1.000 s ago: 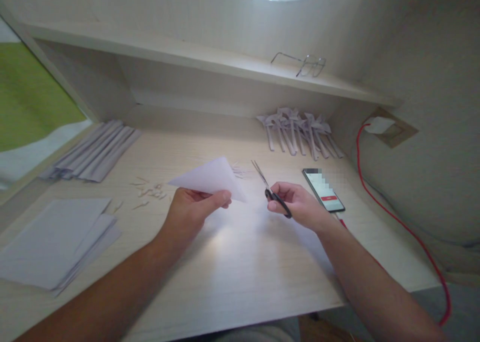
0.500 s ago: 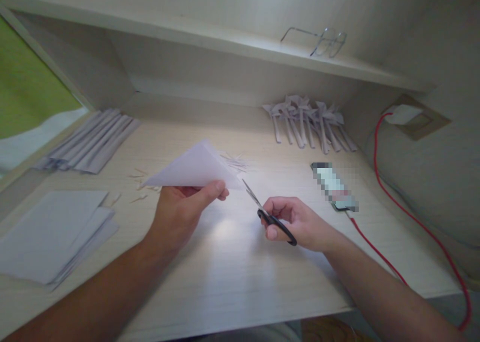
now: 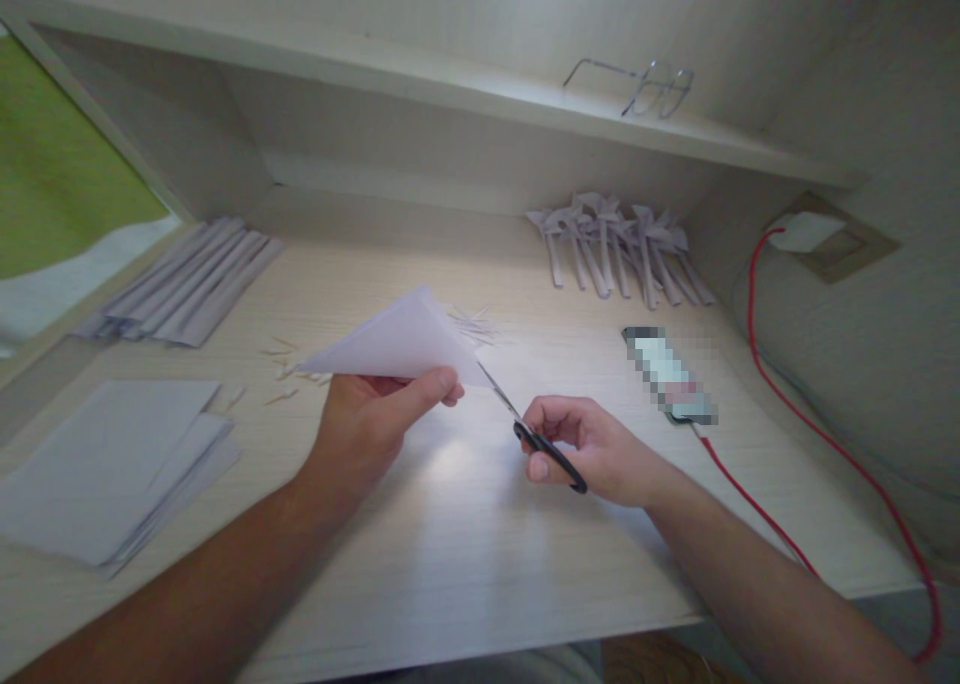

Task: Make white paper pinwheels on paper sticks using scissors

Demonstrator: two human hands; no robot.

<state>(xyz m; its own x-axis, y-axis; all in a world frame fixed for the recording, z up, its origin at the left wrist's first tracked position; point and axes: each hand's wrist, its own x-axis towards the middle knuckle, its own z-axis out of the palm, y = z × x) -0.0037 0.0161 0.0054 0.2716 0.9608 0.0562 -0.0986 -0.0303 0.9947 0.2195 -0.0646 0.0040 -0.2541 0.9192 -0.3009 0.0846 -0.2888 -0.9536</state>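
Note:
A folded white sheet of paper [image 3: 397, 336], shaped like a triangle, is pinched in my left hand [image 3: 382, 409], thumb on top and fingers beneath. My right hand [image 3: 574, 444] is closed around the black handles of a pair of scissors [image 3: 551, 456]. The blades point up and left, and their tips meet the right end of the folded paper. The blades look nearly closed there. Thin paper slivers [image 3: 472, 326] lie on the desk just behind the paper. Small pale sticks with light tips [image 3: 281, 394] are scattered to the left of it.
A stack of white paper [image 3: 112, 464] lies at the left, with rolled paper tubes [image 3: 191, 279] behind it. Several paper pinwheels [image 3: 615, 239] rest at the back right. A phone [image 3: 667, 374] with a red cable [image 3: 750, 509] lies at the right. Eyeglasses [image 3: 652, 89] sit on the shelf above.
The scissor blades have closed onto the right end of the folded paper. My left hand and the paper have shifted slightly to the right.

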